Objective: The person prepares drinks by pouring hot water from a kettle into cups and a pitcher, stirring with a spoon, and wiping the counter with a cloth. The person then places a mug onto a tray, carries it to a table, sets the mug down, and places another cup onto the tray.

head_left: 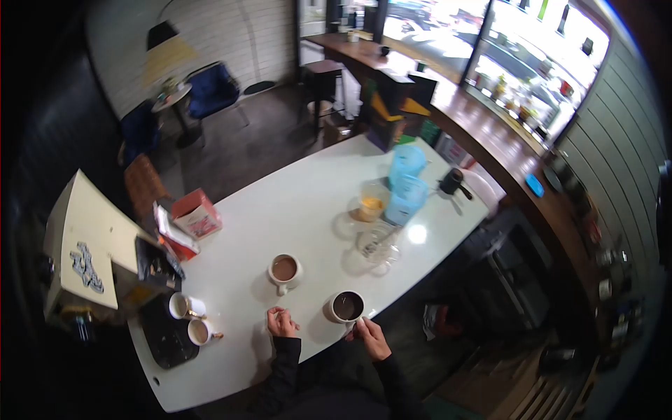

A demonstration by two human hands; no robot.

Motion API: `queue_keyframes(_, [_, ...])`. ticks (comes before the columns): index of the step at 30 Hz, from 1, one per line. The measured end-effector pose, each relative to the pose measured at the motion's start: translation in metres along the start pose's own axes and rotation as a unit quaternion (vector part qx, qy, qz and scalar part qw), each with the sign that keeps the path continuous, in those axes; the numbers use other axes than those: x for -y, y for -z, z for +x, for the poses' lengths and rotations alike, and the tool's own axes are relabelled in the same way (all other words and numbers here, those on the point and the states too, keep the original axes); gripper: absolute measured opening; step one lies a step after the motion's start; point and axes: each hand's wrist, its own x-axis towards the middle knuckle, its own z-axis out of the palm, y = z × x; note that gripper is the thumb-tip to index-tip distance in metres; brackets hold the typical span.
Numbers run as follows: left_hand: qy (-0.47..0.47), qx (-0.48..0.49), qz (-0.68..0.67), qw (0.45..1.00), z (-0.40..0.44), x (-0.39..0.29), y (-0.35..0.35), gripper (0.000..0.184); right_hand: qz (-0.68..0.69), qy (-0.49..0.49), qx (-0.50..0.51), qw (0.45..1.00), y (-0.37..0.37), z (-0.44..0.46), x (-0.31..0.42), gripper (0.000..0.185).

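Note:
My right hand (372, 339) grips the handle of a white mug (337, 316) filled with a dark brown drink, near the front edge of the white table (280, 203). Whether that mug touches the table I cannot tell. My left hand (282, 323) hovers by the table's edge with loosely curled fingers and nothing visible in them. Just beyond it stands another white mug (293, 276) holding a lighter, milky brown drink, its handle turned toward me. My left hand is apart from this mug.
A coffee machine (91, 241) stands at left, with two cups (203, 333) by its black tray (164, 350). Pink cartons (199, 211) sit behind. Toward the right are blue pitchers (406, 199), a clear tub with yellow contents (372, 203), clear plastic ware (379, 245) and a black-handled pot (451, 180).

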Motion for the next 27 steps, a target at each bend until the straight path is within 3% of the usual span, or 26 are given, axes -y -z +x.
queue_keyframes(4, [-0.06, 0.096, 0.046, 0.993, -0.023, 0.007, -0.029, 0.016, 0.012, 0.04, -0.06, 0.997, 0.009, -0.069, -0.003, 0.033])
queue_keyframes(8, [-0.037, 0.234, 0.047, 0.97, -0.06, 0.018, -0.059, 0.016, 0.023, 0.059, -0.178, 0.982, 0.01, -0.159, -0.009, 0.033])
queue_keyframes(12, [0.004, 0.439, 0.088, 0.894, -0.14, 0.015, -0.087, 0.015, 0.016, 0.089, -0.338, 0.937, -0.004, -0.26, -0.042, 0.033])
queue_keyframes(14, [0.075, 0.543, 0.101, 0.83, -0.179, 0.033, -0.083, 0.011, 0.081, 0.112, -0.412, 0.9, -0.022, -0.309, -0.062, 0.033])
queue_keyframes(19, [0.242, 0.662, 0.129, 0.698, -0.303, 0.109, -0.048, 0.012, 0.137, 0.143, -0.579, 0.791, -0.068, -0.429, -0.097, 0.029])
queue_keyframes(21, [0.28, 0.73, 0.202, 0.589, -0.343, 0.156, -0.027, 0.018, 0.12, 0.145, -0.648, 0.738, -0.085, -0.47, -0.114, 0.029])
queue_keyframes(22, [0.287, 0.748, 0.205, 0.562, -0.368, 0.168, -0.018, 0.018, 0.126, 0.15, -0.675, 0.711, -0.096, -0.489, -0.121, 0.031])
queue_keyframes(24, [0.355, 0.773, 0.367, 0.376, -0.42, 0.188, 0.004, 0.033, 0.135, 0.153, -0.721, 0.663, -0.112, -0.523, -0.135, 0.031])
queue_keyframes(27, [0.332, 0.76, 0.463, 0.313, -0.493, 0.226, 0.046, 0.046, 0.124, 0.148, -0.769, 0.61, -0.141, -0.567, -0.159, 0.031])
